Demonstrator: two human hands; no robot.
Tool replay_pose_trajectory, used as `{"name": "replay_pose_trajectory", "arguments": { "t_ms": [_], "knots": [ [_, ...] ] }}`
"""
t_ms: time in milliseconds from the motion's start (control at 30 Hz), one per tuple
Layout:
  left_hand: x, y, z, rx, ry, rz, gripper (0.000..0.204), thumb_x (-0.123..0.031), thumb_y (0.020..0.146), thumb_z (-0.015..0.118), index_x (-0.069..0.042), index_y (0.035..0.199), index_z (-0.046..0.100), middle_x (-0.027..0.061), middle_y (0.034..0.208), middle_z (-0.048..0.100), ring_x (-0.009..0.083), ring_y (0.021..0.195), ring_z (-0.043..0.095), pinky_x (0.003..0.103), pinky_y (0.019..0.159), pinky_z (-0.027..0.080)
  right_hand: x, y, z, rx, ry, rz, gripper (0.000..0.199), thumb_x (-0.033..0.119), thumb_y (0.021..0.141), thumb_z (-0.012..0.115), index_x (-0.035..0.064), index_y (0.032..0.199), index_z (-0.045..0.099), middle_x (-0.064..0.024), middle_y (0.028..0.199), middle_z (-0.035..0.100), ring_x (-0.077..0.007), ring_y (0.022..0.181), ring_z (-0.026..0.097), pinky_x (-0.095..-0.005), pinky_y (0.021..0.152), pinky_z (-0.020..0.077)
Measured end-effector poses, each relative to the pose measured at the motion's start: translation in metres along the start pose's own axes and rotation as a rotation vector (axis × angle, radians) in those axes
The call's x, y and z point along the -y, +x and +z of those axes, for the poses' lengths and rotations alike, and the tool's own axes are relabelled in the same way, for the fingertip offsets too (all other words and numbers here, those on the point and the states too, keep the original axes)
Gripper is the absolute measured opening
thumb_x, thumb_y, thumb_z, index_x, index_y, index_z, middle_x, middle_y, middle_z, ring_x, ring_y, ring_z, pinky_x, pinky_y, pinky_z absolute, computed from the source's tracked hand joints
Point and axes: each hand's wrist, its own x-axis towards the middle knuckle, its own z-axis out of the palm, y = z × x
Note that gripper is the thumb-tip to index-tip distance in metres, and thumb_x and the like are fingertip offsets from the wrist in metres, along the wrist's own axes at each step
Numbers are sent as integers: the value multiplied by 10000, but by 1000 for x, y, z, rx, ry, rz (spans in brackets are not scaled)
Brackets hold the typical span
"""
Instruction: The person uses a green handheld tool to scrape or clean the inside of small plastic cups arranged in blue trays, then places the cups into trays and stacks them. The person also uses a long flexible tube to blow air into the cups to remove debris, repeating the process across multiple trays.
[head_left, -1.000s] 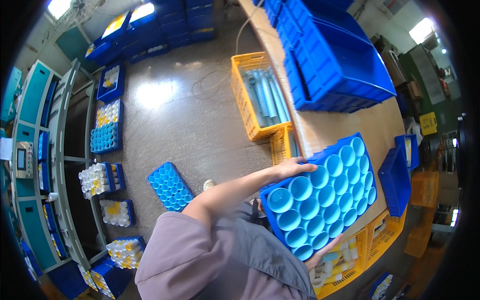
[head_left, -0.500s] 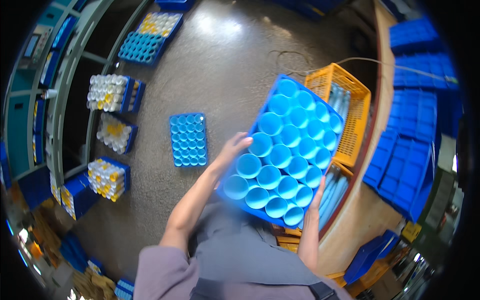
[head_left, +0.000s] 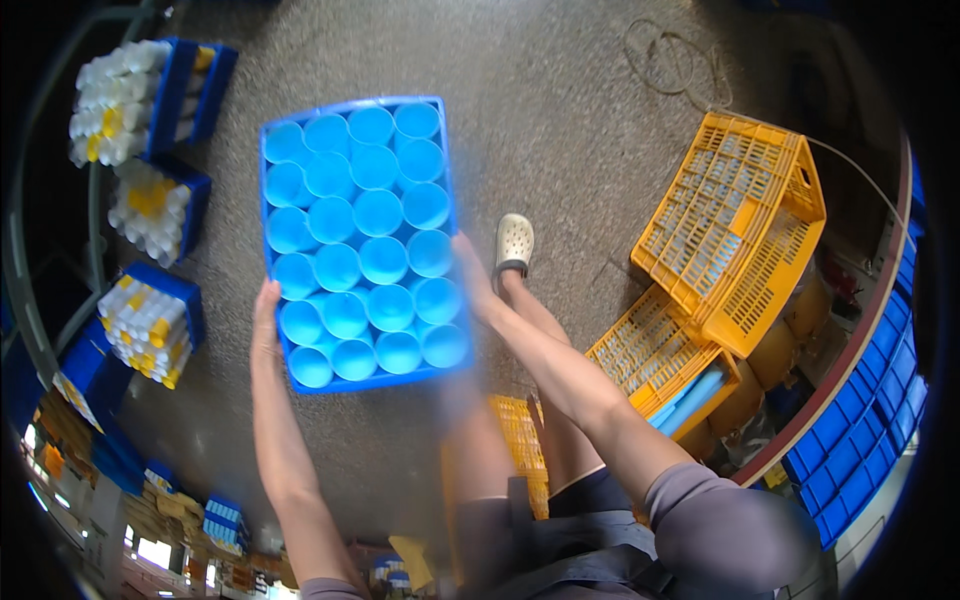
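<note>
A blue crate [head_left: 362, 386] filled with rows of light-blue, open-topped plastic tubes [head_left: 381, 259] is held out in front of me. My left hand [head_left: 266, 315] grips its left side, the thumb showing near the lower corner. On the opposite side my right hand [head_left: 474, 278] clasps the crate's edge, slightly blurred. Most of the fingers are hidden beneath or behind the crate. The tubes' round mouths face up toward me, and the floor directly under the crate is hidden.
Blue crates of white and yellow tubes [head_left: 145, 325] line the left side. At right are yellow slatted baskets [head_left: 720, 215], some holding light-blue pieces. Stacked blue crates [head_left: 865, 430] stand beyond a curved table edge. A coiled cord [head_left: 680, 65] lies on the floor.
The crate of tubes has swung from my right to my left and straightened, still in both hands. My view has turned; the smaller-looking tube crate on the floor no longer shows.
</note>
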Motion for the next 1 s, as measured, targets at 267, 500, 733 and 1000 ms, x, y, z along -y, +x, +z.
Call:
{"name": "replay_pose_trajectory", "arguments": {
  "t_ms": [267,500,733,1000],
  "knots": [
    [63,66,-100,-510,983,130,653,-498,954,546,20,1351,538,283,1330,553,381,1249,537,415,1048,408,-54,-13,-10,-187,-620,-55,700,393,947,630,-25,1445,371,-231,1450,441,-290,1338,450,-368,1095,373],
    [79,-20,-9,-334,1010,440,436,-360,906,663,33,1094,651,200,1024,703,328,955,663,441,823,502,88,-214,-87,-729,-880,-161,342,191,905,645,31,1206,621,-173,1147,681,-299,1088,655,-384,941,512],
    [112,-106,123,377,1418,141,334,-337,917,614,-20,869,709,54,760,633,171,744,570,345,693,473,335,-453,-116,-1289,-811,-1160,248,116,887,638,40,1123,633,-180,1060,683,-346,1042,642,-410,887,514],
    [43,-123,328,605,1758,574,349,-297,871,704,49,909,715,181,793,719,202,716,677,367,650,513,447,-709,-176,-2445,-1292,-617,421,158,812,685,41,1199,563,-134,1053,602,-296,1008,575,-469,894,424]
  ]
}}
